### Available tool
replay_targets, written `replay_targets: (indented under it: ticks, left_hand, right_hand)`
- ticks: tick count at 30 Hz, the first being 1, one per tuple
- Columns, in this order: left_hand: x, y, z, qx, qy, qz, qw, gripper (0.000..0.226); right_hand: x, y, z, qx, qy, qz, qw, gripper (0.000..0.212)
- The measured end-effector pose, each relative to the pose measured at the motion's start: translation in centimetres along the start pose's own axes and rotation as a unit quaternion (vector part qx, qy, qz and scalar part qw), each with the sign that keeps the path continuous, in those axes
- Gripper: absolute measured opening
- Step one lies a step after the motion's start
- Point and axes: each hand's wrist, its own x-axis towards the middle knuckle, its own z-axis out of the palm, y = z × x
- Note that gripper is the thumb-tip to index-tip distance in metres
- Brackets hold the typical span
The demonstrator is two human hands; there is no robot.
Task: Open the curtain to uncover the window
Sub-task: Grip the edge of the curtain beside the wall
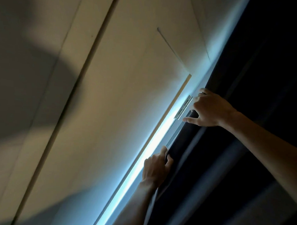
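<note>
A dark navy curtain (244,150) fills the right half of the tilted view. A thin bright strip of the window (142,154) shows along its left edge. My left hand (156,167) is closed around the curtain's edge low down, fingers wrapped over the fabric. Higher up, my right hand (207,109) holds the same edge, its thumb stretched toward the window frame and its fingers curled behind the cloth. Most of the window is hidden behind the curtain.
A pale wall (111,93) with a vertical groove (88,67) takes up the left side. A metal hinge (183,108) sits on the window frame just left of my right hand. The room is dim.
</note>
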Motion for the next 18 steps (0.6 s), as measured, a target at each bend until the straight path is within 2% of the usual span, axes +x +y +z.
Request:
replay_targets:
  ticks: [4,7,9,12,15,18]
  left_hand:
    - [0.3,-1.0,0.0,0.006,0.014,0.020,1.000,0.013]
    - [0.1,-1.4,0.1,-0.001,0.020,0.026,0.999,0.012]
    - [-0.1,-1.1,0.0,-0.016,0.018,0.006,1.000,0.014]
    - [0.0,0.8,-0.4,-0.068,0.020,-0.045,0.996,0.032]
    - [0.9,2.8,-0.3,-0.153,0.035,-0.108,0.982,0.041]
    - [1.4,3.3,0.1,-0.176,0.053,-0.138,0.973,0.052]
  right_hand:
    - [1.0,2.0,-1.1,-0.005,0.057,0.012,0.998,0.066]
    - [1.0,1.9,-1.5,-0.003,0.061,0.025,0.998,0.068]
    - [0.7,1.6,-1.0,-0.006,0.050,0.038,0.998,0.065]
    - [0.5,1.6,-0.2,-0.002,0.063,0.052,0.997,0.061]
    - [0.7,1.6,0.0,-0.005,0.079,0.061,0.995,0.056]
    - [1.0,1.2,0.3,-0.011,0.098,0.077,0.992,0.052]
